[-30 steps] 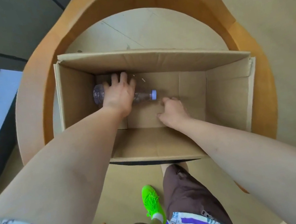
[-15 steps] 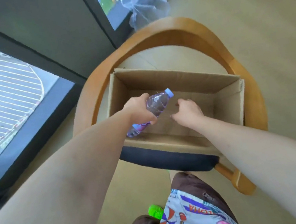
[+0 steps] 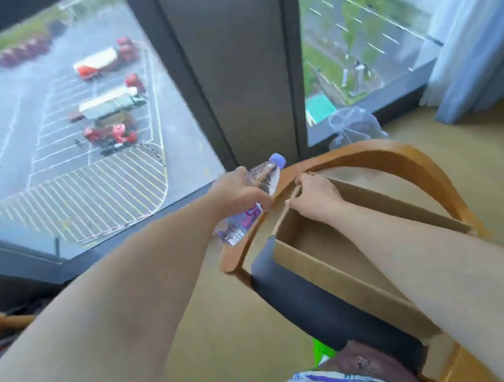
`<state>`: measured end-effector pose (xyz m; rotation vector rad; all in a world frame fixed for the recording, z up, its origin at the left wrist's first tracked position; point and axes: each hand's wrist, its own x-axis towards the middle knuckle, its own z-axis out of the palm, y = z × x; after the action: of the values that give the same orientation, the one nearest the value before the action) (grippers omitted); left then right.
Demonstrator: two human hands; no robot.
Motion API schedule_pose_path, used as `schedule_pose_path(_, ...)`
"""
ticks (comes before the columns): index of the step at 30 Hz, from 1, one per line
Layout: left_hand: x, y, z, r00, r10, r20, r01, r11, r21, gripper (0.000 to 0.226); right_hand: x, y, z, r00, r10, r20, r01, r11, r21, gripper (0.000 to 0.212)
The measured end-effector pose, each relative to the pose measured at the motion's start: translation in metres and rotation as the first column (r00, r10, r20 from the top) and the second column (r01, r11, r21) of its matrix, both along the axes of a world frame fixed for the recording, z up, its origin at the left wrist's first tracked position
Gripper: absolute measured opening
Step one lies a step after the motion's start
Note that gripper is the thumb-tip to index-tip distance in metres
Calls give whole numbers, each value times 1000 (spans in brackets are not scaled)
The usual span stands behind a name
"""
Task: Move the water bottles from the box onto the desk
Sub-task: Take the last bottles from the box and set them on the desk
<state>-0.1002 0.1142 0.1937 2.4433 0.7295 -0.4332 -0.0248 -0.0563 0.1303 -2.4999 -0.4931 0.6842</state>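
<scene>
Head view: left hand (image 3: 237, 193) wrapped round water bottle (image 3: 251, 204), clear of box (image 3: 333, 273); right hand (image 3: 313, 197) pinching box's far-left corner, likely steadying it on chair (image 3: 404, 163).

A clear plastic water bottle (image 3: 251, 202) with a pale blue cap and purple label sits tilted in the left hand (image 3: 237, 193), cap up. The open cardboard box (image 3: 323, 273) lies under the right hand (image 3: 313, 199), which touches its far corner.
</scene>
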Motion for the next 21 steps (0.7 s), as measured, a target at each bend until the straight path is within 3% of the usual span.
schedule_pose_path(8, -162, 59, 72, 954, 272, 125, -281, 958, 64, 62, -112, 88, 85, 935, 318, 158, -331, 941, 64, 56)
schedule_pose_path(13, -278, 83, 98, 826, 523, 211, -542, 839, 40, 58, -195, 150, 115, 817, 533, 219, -561, 822, 92, 61)
schedule_pose_path(16, -348, 89, 109, 692, 666, 280, -701, 712, 41, 64, -254, 189, 125, 685, 681, 259, -717, 693, 76, 60)
schedule_pose_path(21, -464, 70, 126, 347, 855, 385, -922, 386, -26, 62, -362, 235, 136, 373, 872, 317, -924, 378, 48, 51)
